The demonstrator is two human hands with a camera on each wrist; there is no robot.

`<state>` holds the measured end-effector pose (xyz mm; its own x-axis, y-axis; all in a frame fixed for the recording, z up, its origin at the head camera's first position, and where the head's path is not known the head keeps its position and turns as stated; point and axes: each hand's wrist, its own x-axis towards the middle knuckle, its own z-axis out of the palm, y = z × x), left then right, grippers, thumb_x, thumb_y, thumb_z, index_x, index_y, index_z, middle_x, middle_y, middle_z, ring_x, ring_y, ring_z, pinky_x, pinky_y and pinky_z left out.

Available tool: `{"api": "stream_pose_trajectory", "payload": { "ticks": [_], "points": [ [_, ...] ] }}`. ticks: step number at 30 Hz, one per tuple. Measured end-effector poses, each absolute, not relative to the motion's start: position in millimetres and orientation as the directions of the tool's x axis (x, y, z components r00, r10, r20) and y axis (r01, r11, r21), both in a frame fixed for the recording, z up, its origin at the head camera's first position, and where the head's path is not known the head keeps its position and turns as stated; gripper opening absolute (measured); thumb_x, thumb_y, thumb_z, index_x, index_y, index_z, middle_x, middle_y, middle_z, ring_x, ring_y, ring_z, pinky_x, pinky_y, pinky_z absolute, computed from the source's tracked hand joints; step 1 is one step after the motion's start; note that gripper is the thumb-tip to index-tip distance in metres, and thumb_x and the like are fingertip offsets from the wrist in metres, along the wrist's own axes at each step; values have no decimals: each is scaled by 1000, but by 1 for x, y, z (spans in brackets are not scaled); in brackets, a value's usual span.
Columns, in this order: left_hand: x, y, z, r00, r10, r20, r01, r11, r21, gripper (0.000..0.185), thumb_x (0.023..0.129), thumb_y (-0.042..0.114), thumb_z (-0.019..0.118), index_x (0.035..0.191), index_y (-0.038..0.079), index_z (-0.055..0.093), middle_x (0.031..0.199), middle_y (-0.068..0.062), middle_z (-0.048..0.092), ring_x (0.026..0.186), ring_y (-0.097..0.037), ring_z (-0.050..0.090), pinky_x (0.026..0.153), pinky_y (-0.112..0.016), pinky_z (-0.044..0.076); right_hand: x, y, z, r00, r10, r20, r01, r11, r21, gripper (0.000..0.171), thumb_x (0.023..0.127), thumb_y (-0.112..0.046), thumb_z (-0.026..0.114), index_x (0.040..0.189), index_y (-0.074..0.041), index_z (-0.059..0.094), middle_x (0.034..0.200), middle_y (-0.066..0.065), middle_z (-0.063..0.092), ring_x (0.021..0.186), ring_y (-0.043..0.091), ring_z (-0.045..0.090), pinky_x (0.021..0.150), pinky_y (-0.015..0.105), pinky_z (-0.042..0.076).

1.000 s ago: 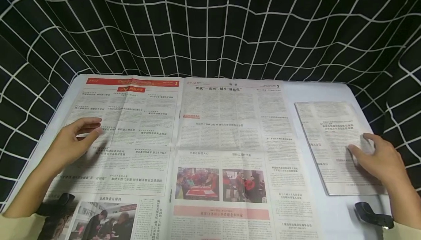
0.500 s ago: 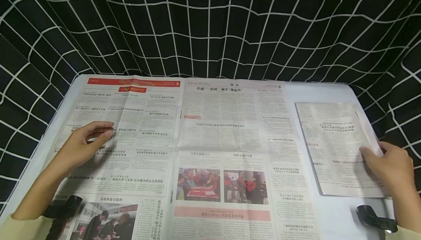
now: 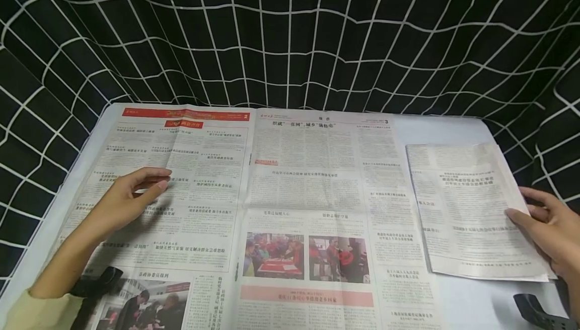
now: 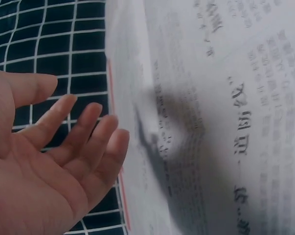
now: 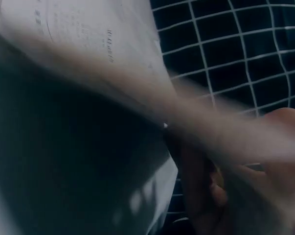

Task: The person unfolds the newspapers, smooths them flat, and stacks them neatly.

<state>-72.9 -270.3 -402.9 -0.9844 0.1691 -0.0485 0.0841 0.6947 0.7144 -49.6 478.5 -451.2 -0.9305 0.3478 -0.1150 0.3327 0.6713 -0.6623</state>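
Observation:
A folded newspaper (image 3: 466,219) lies at the right, its right edge pinched by my right hand (image 3: 550,224), thumb on top and fingers beneath. In the right wrist view the folded newspaper (image 5: 108,44) is raised along its near side, with dark shadow under it, and the hand is blurred. A large newspaper (image 3: 312,194) is spread flat over the left and middle, with text and photos. Over its left page hovers my left hand (image 3: 129,196), fingers loosely extended and holding nothing. The left wrist view shows that palm (image 4: 54,176) with fingers apart and a shadow on the page.
The white table (image 3: 471,300) shows between and below the newspapers. Black cloth with a white grid (image 3: 290,38) hangs at the back and both sides. Dark wrist camera mounts (image 3: 534,310) sit on both wrists.
My right hand has moved from above the folded newspaper to its right edge and grasped it, and the newspaper has shifted slightly toward me. My left hand has drifted right.

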Motion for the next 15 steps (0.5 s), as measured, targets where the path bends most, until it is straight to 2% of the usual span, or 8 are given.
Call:
{"api": "stream_pose_trajectory", "payload": {
  "ticks": [2,3,7,9,15],
  "points": [
    [-73,-268,-405,-983,177,-38,98,698,709,42,111,25,58,146,1,59,140,-25,66,127,-43,65,89,-9,46,-48,479,-451,-943,311,-120,300,632,-714,78,106,-11,59,170,-5,13,83,-47,45,61,-8,63,54,25,59],
    [-74,-266,-407,-983,181,-36,103,700,707,42,110,24,58,145,1,59,140,-24,67,126,-42,66,90,-10,46,-47,479,-451,-945,300,-129,293,605,-741,79,106,-10,59,170,-7,12,85,-49,46,62,-7,64,54,25,59],
    [-74,-259,-411,-980,194,-36,114,705,700,41,110,25,59,144,2,61,137,-23,69,123,-41,69,90,-13,48,-45,477,-448,-948,269,-169,282,467,-838,78,106,-7,59,170,-11,15,89,-46,58,64,-5,69,55,23,59],
    [-75,-255,-411,-978,204,-40,118,701,703,40,110,25,59,143,3,62,137,-22,69,122,-39,70,89,-15,49,-43,473,-447,-951,255,-173,274,440,-855,77,106,-5,59,170,-15,18,91,-46,59,66,-5,70,55,22,59],
    [-75,-243,-408,-971,235,-43,134,684,718,38,109,23,61,143,4,62,135,-20,71,119,-36,71,92,-23,53,-41,448,-444,-965,166,-205,264,566,-781,74,109,-17,57,166,4,15,92,-46,51,73,-4,69,61,25,60]
  ]
}}
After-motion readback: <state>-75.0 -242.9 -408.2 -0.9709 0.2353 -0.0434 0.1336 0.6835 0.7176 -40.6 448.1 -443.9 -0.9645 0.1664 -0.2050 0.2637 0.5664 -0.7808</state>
